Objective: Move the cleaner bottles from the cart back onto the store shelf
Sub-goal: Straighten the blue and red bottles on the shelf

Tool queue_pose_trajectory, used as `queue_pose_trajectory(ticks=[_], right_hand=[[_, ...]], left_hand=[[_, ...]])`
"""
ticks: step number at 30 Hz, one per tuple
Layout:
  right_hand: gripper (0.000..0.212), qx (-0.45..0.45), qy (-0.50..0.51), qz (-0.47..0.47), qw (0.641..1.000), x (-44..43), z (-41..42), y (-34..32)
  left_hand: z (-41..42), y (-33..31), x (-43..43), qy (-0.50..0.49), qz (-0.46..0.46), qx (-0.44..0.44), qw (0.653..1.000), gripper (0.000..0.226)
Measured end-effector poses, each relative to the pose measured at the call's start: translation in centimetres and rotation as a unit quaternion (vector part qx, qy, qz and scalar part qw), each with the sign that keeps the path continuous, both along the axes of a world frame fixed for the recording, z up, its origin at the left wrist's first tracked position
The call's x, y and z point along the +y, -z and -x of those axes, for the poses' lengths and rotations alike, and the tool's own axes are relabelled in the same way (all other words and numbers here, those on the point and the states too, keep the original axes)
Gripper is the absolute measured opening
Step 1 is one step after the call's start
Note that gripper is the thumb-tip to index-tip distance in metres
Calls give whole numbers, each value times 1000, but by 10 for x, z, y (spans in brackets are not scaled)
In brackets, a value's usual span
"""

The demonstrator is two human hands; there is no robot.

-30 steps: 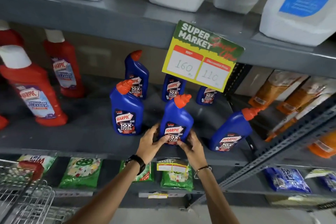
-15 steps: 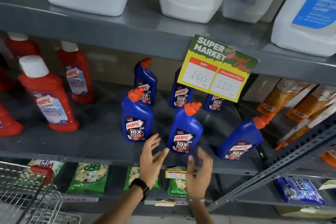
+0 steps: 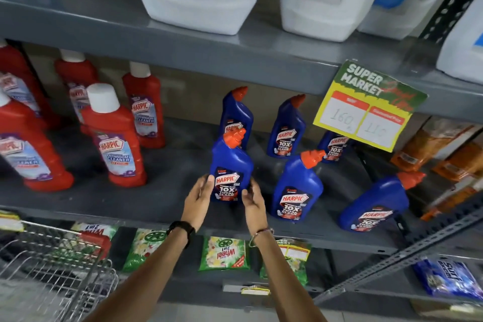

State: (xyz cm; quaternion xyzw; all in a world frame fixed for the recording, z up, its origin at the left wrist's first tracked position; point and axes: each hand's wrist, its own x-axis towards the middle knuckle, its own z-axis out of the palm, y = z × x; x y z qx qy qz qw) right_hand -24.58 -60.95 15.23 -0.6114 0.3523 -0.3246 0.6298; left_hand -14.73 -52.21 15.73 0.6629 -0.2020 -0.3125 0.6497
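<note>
Reaching up to the grey middle shelf (image 3: 162,198), the person frames a blue Harpic bottle (image 3: 231,167) with both hands: the left hand (image 3: 198,197) lies loosely open against its left side, fingers touching the label edge, and the right hand (image 3: 253,198) curls half open at its lower right edge, so it is hard to tell whether either truly grips. That bottle stands upright near the shelf's front. Two more blue bottles stand to its right, the nearer one (image 3: 296,188) upright and the far one (image 3: 376,204) leaning. Red Harpic bathroom cleaner bottles (image 3: 115,138) fill the left side. A wire cart (image 3: 52,269) sits at lower left, and a yellow price sign (image 3: 368,107) hangs from the shelf above.
</note>
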Motion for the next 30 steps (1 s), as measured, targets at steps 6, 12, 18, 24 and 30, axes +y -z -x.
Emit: queue_pose_trajectory(ticks=[6, 12, 18, 24, 30], right_hand=[[42, 47, 20, 27, 998, 14, 12, 1], [42, 60, 42, 55, 996, 28, 20, 4], [41, 58, 52, 58, 995, 32, 19, 3], [41, 51, 54, 58, 996, 33, 20, 5], [41, 50, 57, 53, 996, 29, 18, 8]], left_hand=[[0, 0, 13, 33, 3, 9, 999, 25], [2, 4, 22, 52, 15, 7, 999, 10], [3, 0, 23, 59, 23, 17, 998, 8], [3, 0, 24, 67, 43, 27, 996, 21], [4, 0, 21, 56, 61, 30, 996, 10]])
